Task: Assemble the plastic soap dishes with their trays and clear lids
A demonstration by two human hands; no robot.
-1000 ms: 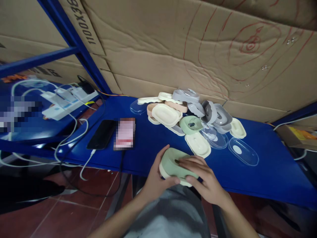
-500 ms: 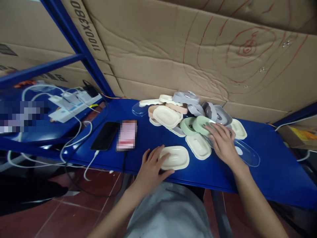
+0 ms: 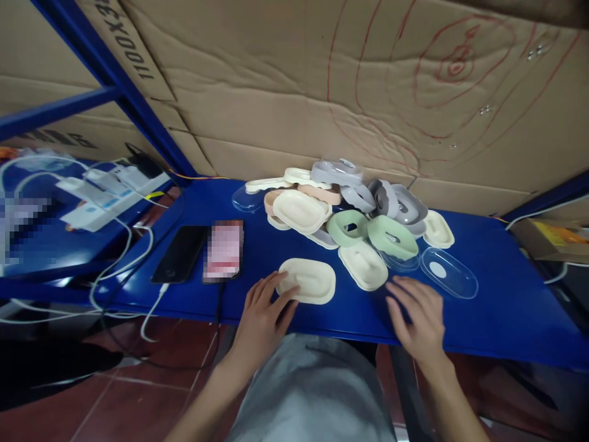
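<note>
My left hand (image 3: 267,307) rests at the left end of a cream oval dish (image 3: 315,281), fingers spread and touching its rim. The dish lies flat near the front edge of the blue table. Over the table to its right, my right hand (image 3: 418,313) is empty with its fingers apart. Just beyond that hand sit another cream dish (image 3: 363,265) and a pale green oval ring-shaped piece (image 3: 392,238). A second green piece (image 3: 348,228) adjoins it. To the right lies a clear oval lid (image 3: 450,274) with a white round spot.
Behind, grey pieces (image 3: 400,205), peach pieces (image 3: 322,194) and cream pieces (image 3: 299,210) form a heap against a cardboard wall (image 3: 257,92). Two phones, one dark (image 3: 179,255) and one lit (image 3: 224,250), lie left with cables. A power strip (image 3: 113,199) is farther left.
My right hand has let go of the green piece and drawn back toward the front edge. That green piece now sits farther right. My left hand stays at the cream dish. The view has shifted slightly.
</note>
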